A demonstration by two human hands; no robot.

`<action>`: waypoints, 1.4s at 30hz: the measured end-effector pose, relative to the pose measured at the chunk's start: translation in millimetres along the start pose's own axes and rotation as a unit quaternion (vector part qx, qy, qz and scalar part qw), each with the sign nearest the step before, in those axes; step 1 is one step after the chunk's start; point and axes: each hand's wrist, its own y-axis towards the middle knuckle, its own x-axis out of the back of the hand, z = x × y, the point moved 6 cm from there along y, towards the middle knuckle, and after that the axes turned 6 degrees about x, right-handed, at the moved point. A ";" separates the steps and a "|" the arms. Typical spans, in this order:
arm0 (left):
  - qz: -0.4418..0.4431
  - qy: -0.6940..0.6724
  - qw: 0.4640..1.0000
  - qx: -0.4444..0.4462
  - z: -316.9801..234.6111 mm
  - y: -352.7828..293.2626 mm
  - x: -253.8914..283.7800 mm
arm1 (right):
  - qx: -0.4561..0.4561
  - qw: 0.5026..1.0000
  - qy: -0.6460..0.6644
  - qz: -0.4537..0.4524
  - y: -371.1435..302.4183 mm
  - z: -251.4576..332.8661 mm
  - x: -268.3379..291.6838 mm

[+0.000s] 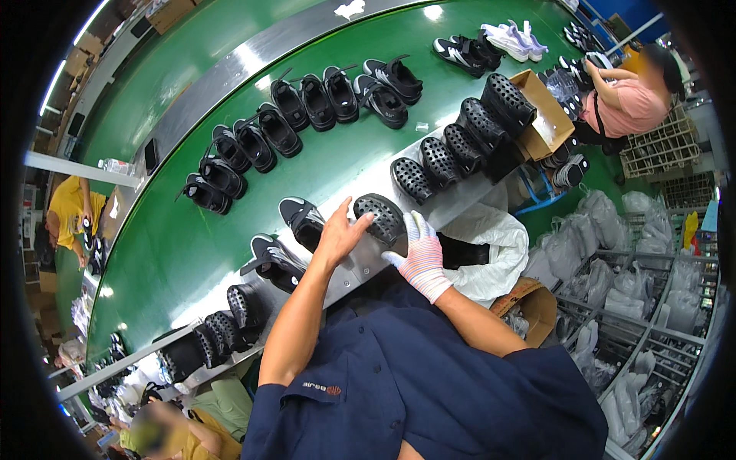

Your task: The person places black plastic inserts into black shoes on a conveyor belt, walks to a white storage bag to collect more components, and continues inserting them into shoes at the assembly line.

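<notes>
A black perforated clog (380, 218) is held between my two hands over the metal edge of the bench, its holed toe pointing away from me. My bare left hand (337, 232) is at its left side, the thumb against it. My right hand (423, 257), in a white striped knit glove, grips its right side and heel end. Just left of my left hand, a black-and-grey sneaker (301, 220) and another strapped sneaker (274, 261) stand on the bench. Close by on the right, several similar clogs (439, 159) form a row along the metal edge.
Sneakers (314, 101) line the green bench (307, 165). A cardboard box (546, 115) stands right, near a co-worker in pink (630, 103). Beside me are a white sack (502, 257), a round carton (543, 313) and racks of bagged goods (636, 284). More clogs (244, 305) stand lower left.
</notes>
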 end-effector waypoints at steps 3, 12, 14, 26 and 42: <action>0.143 -0.311 0.937 0.070 4.4 29.0 -37.9 | -0.029 0.999 0.002 -0.037 10.0 -2.9 -12.3; 0.125 -0.294 0.947 0.047 1.2 52.6 -49.1 | 0.010 0.989 -0.088 -0.122 20.2 10.4 7.1; 0.047 -0.130 0.990 -0.041 -3.4 40.9 -30.8 | 0.025 0.986 -0.082 -0.146 14.5 14.1 14.1; -0.028 -0.124 0.991 -0.043 -22.3 32.7 -25.4 | 0.005 0.991 -0.076 -0.110 -5.4 9.9 14.2; 0.045 -0.587 0.782 0.203 33.5 -50.3 54.9 | 0.130 0.972 0.110 0.163 38.6 109.9 26.8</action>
